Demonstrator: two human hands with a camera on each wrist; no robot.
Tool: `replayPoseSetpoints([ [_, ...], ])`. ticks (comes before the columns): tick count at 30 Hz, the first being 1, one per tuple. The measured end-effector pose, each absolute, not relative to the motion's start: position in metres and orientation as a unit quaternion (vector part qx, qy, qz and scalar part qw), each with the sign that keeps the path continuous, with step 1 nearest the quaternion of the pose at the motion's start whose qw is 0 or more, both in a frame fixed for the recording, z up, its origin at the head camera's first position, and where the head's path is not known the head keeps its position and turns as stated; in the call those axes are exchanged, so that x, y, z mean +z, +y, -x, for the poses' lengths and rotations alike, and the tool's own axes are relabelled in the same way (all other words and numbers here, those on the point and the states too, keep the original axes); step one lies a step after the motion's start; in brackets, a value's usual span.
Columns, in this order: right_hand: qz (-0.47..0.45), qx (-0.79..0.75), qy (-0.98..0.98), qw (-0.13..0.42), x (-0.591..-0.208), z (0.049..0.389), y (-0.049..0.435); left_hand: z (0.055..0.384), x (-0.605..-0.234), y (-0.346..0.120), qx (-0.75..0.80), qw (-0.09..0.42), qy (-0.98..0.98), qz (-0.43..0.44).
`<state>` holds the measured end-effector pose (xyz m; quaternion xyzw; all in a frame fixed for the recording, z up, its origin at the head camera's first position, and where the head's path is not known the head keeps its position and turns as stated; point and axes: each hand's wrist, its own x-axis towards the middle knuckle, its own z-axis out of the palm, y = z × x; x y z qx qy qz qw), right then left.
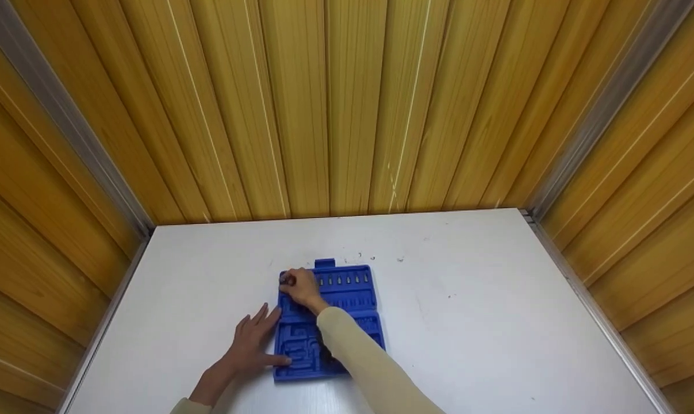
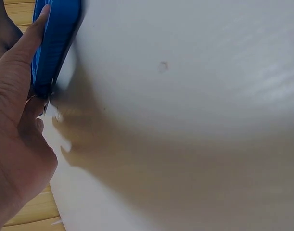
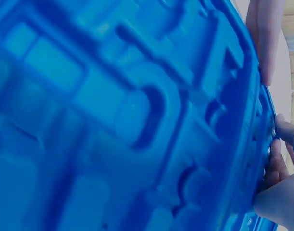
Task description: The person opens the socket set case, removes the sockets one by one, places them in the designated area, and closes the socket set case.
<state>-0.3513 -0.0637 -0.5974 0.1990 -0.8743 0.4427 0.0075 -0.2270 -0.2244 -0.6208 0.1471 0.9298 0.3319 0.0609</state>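
An opened blue plastic tool case [image 1: 326, 298] lies flat on the white table. Along the top row of its far half stand several small metal bits [image 1: 348, 280]. At that row's left end, my right hand [image 1: 303, 286] bends its thumb and fingers together and appears to pinch a small bit, mostly hidden by the fingers. My left hand [image 1: 255, 342] is spread against the case's left side, its thumb over the near rim. Seen from the left wrist, the left hand [image 2: 21, 120] touches the edge of the case [image 2: 60, 43]. Moulded recesses [image 3: 132, 110] fill the right wrist view.
The white table [image 1: 467, 299] extends around the case, with a few tiny dark specks beyond it. Yellow wood-look panels [image 1: 352, 115] wall the back and both sides. A blue latch tab [image 1: 325, 263] sticks out from the case's far edge.
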Motion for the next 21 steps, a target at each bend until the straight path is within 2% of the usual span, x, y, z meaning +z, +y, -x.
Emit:
replayPoseSetpoints([
  [10, -0.193, 0.493, -0.848, 0.005, -0.606, 0.346, -0.063, 0.223, -0.614, -0.223, 0.304, 0.065, 0.939, -0.146],
  [15, -0.162, 0.577, -0.798, -0.059, -0.602, 0.344, -0.057, 0.224, -0.614, -0.222, 0.295, 0.062, 0.941, -0.153],
  [21, -0.154, 0.623, -0.757, -0.122, -0.575, 0.342, -0.035, 0.227, -0.613, -0.225, 0.279, 0.047, 0.943, -0.176],
])
